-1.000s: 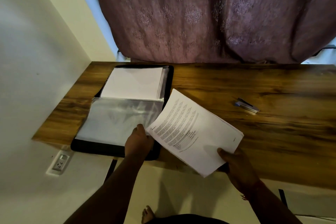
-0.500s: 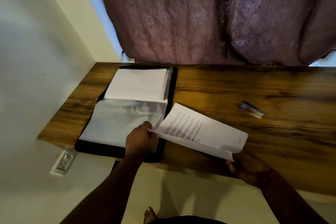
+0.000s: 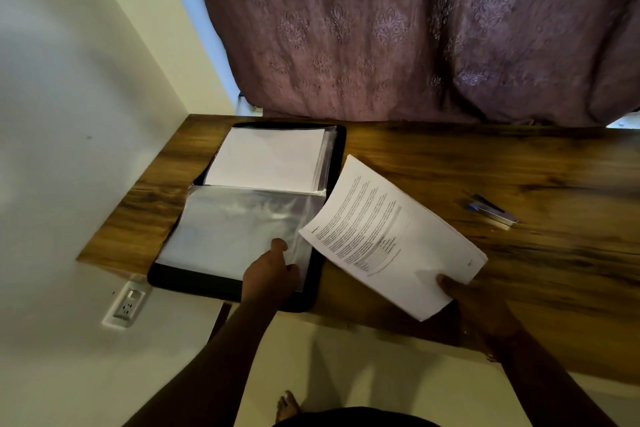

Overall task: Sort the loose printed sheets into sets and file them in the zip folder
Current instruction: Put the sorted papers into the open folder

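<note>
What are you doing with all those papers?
A person is filing papers. Their right hand holds a set of printed sheets by its near corner, above the wooden desk. Their left hand pinches a clear plastic sleeve in the open zip folder. A stapler lies further right.

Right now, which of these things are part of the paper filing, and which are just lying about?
Part of the job:
- printed sheets, held by the right hand
- zip folder, clear sleeve gripped by the left hand

Lying about:
- stapler
- curtain
- wall socket

stapler [image 3: 491,210] on wooden desk [image 3: 433,156], purple curtain [image 3: 398,31]
</note>
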A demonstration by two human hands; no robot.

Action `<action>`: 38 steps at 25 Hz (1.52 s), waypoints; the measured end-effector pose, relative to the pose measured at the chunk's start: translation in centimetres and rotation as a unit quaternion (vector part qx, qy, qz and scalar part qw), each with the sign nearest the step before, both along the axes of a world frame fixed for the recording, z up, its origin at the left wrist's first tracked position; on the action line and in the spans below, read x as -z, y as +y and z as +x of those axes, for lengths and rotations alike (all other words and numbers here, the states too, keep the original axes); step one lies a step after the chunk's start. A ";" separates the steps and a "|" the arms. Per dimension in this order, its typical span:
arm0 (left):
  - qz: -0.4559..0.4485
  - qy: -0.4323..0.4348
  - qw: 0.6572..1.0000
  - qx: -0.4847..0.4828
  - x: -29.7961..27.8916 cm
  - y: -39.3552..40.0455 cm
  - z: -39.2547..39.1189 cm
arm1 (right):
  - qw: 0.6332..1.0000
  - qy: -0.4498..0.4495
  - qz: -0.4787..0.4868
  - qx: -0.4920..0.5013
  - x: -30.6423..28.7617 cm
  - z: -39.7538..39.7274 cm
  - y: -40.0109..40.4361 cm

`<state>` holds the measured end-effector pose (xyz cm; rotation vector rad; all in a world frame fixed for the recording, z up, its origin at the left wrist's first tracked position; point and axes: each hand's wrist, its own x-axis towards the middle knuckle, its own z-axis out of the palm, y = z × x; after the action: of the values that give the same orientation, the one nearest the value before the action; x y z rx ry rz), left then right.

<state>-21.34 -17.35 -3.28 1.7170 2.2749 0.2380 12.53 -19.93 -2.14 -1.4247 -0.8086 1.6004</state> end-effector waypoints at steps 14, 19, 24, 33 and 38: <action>0.073 0.078 0.993 0.040 0.1 -0.1 1.0 | 0.983 0.134 -0.097 -0.075 -1.3 -0.9 0.3; 0.005 0.129 0.989 0.070 -0.9 3.3 1.3 | 0.980 0.123 -0.140 -0.068 -0.1 -1.1 0.5; -0.068 0.131 0.986 0.081 -1.6 8.0 2.4 | 0.975 0.127 -0.160 -0.087 -0.4 -1.4 0.5; -0.011 0.080 0.996 0.044 -1.1 12.6 1.1 | 0.975 0.032 -0.157 -0.154 -2.9 -2.4 3.4; -0.004 0.095 0.993 0.072 -0.7 14.2 0.5 | 0.966 -0.006 -0.198 -0.166 -3.7 -2.6 6.0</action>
<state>-20.84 -3.19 -2.62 1.9659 2.2604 0.0370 9.96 -13.95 1.53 -1.6387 -0.7945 2.1030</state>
